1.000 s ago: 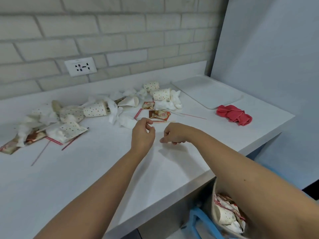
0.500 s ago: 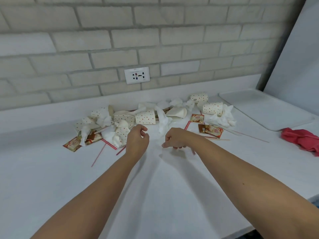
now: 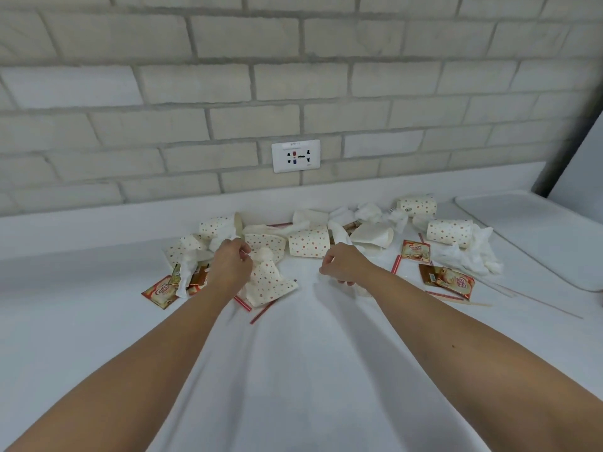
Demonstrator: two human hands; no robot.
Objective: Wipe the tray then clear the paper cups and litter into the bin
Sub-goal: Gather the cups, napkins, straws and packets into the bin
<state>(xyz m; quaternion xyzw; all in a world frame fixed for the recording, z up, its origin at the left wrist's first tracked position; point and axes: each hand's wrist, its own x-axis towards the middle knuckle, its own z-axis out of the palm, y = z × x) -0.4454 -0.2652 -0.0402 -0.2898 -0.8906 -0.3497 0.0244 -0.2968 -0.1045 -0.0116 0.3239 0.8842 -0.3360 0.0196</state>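
Note:
Polka-dot paper cups lie on their sides along the white counter's back, among them a middle cup (image 3: 309,245) and a right cup (image 3: 449,232), mixed with crumpled tissues (image 3: 463,256), coffee sachets (image 3: 455,279) and red stir sticks (image 3: 261,312). My left hand (image 3: 230,267) has curled fingers against the top of a crushed cup (image 3: 266,283); a grip on it is not discernible. My right hand (image 3: 342,265) hovers just below the middle cup, fingers loosely bent, nothing visible in it. The white tray (image 3: 538,236) lies at the right edge. No bin is in view.
A grey brick wall with a white power socket (image 3: 295,155) stands behind the counter (image 3: 293,370). A low white upstand runs along the wall's foot. A pale panel rises at the far right behind the tray.
The view has swung left and up, away from the bin and red cloth. Both hands have moved forward to the litter; the left hand now touches the crushed cup.

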